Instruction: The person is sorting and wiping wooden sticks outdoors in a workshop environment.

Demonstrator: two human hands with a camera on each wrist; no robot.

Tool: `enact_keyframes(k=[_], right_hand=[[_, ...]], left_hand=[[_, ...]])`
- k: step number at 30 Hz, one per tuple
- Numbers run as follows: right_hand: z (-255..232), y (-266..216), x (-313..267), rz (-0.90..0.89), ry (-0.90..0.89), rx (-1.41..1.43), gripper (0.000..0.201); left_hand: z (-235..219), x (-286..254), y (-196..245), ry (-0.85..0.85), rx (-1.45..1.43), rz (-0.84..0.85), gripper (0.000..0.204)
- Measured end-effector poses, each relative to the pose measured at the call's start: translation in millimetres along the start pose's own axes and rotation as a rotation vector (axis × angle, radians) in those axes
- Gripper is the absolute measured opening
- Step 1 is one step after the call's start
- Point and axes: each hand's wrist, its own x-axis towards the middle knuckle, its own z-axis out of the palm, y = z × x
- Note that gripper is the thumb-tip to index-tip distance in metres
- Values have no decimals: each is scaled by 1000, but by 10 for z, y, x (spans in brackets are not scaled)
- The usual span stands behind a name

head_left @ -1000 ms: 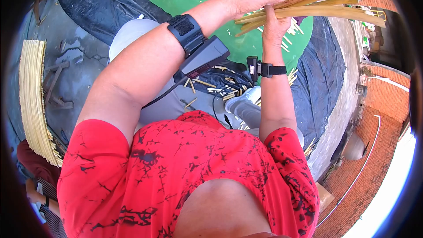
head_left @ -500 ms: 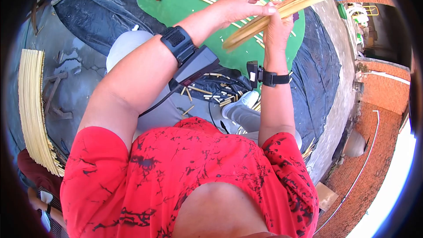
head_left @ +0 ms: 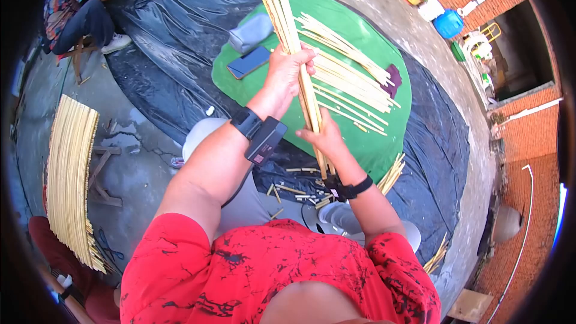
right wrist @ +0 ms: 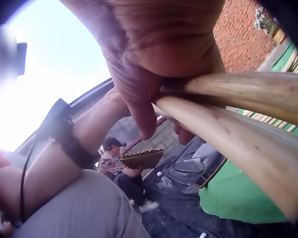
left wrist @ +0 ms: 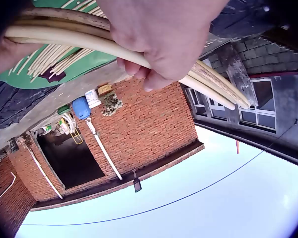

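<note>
**Bundle swung upright in view, both your hands now wrapped on it**

Half a second ago the bundle of pale strips (head_left: 309,99) slanted off past the right side of the green mat (head_left: 384,156), and your left hand (head_left: 282,81) had its fingers loosely spread beside it. Now the strips run away from you, from just beyond the mat's near edge to beyond its far edge, held above it. Your left hand has closed: its fingers curl round the strips near the middle, as the left wrist view also shows. Your right hand (head_left: 327,138) is nearer the close end, partly closed round them with its thumb lying across. Neither palm is open.

With two grips set apart, you likely have better control of the bundle's direction than before. The far ends fan out a little, so an uneven squeeze could let single strips slip.

Loose strips (head_left: 354,87) lie over the mat's right half, near the purple cloth (head_left: 392,81) by its right edge. The phone (head_left: 248,62) and grey pouch (head_left: 250,33) sit towards its left edge.
</note>
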Motion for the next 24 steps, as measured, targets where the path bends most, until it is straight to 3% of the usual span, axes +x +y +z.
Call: enact_keyframes(k=[2,5,6,7,9,10,15,19,21,22,23,24], right_hand=[[41,194,-120,-19,70,-205,49],[70,390,-290,66,48,-215,45],[97,515,-330,-32,38,-133,36],[71,532,-362,0,55,-128,36],[-30,480,-357,166,-308,440,26],[-81,352,-380,159,-350,558,18],[-136,98,-444,223,-452,700,14],[-130,85,-417,328,-497,884,18],[-103,33,-404,201,-370,722,27],[-102,-3,-381,157,-320,494,39],[-24,112,-365,-125,-81,82,41],[-26,14,-382,-68,14,-166,44]], left_hand=[[-41,26,64,77,-26,43,24],[-98,-21,81,122,-34,14,22],[-128,-29,79,82,-34,-29,21],[-144,-22,72,31,-37,-69,19],[-157,1,127,-74,-54,-110,13],[-173,14,152,-137,-71,-119,13],[-107,-30,206,-297,-201,-148,16],[-86,-85,117,-272,-121,-169,16],[-97,-35,55,-167,-23,-132,16],[-128,14,74,-145,22,-122,18],[-150,62,74,-88,31,-72,19],[-184,116,98,-83,70,-32,21]])
